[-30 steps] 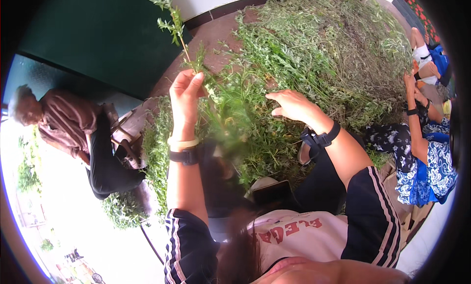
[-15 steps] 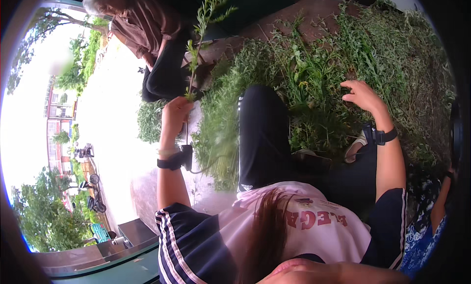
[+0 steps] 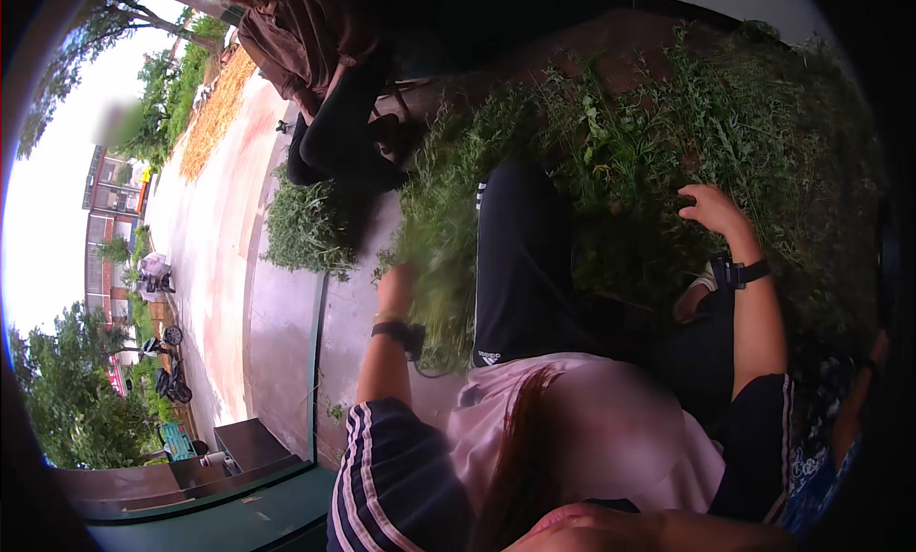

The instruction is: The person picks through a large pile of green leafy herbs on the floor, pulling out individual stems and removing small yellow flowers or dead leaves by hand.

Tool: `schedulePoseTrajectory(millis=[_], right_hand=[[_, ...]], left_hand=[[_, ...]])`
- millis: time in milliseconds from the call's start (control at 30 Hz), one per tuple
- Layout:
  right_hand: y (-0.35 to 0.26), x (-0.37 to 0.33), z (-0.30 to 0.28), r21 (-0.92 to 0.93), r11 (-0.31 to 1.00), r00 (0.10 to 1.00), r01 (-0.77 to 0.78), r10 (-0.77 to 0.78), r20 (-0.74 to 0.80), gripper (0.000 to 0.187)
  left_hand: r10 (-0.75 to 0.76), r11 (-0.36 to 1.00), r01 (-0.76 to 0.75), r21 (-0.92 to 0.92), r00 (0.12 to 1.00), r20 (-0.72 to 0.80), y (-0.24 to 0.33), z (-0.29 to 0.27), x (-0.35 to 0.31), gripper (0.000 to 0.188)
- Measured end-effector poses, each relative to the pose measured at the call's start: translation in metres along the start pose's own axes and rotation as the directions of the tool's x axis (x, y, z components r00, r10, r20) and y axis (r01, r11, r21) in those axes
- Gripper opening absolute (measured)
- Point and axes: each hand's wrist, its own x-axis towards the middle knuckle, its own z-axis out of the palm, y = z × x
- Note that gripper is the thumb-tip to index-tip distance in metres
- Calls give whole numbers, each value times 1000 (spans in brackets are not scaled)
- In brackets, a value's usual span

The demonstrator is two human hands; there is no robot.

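Observation:
My left hand (image 3: 394, 290) is low beside my bent knee, at the edge of a heap of leafy green stems (image 3: 434, 256). Motion smears its fingers, so I cannot make out whether anything is in them. On the other side of my knee, my right hand (image 3: 714, 209) hovers over a wide spread of cut green plants (image 3: 620, 137), fingers apart and curved, with nothing seen between them. Both wrists wear dark bands with small devices.
A separate bunch of greens (image 3: 303, 229) lies on the paved ground (image 3: 286, 313) at left. Ahead sits another person (image 3: 315, 46) in a brown shirt and dark trousers. At the right edge is a person's arm beside blue patterned cloth (image 3: 806, 485).
My left hand has dropped and come inward from holding up a leafy stem, which no longer shows upright. My right hand has shifted slightly down. The whole view has tilted somewhat.

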Motion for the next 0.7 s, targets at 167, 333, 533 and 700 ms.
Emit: schedulePoseTrajectory(millis=[167, 333, 533, 700], right_hand=[[11, -9, 0, 17, 1000, 999, -22, 23, -29, 41], [37, 1, 22, 22, 999, 996, 32, -29, -89, 41], [91, -27, 41, 50, 983, 983, -178, 179, -28, 14], [142, -57, 65, 166, 946, 961, -277, 273, 47, 19]], left_hand=[[101, 986, -121, 113, 981, 167, 13, 9, 2, 33], [115, 990, -123, 67, 987, 111, 45, -26, 4, 41], [612, 692, -628, -356, 772, -171, 205, -128, -21, 32], [864, 85, -708, -701, 403, -301, 322, -173, -52, 40]])
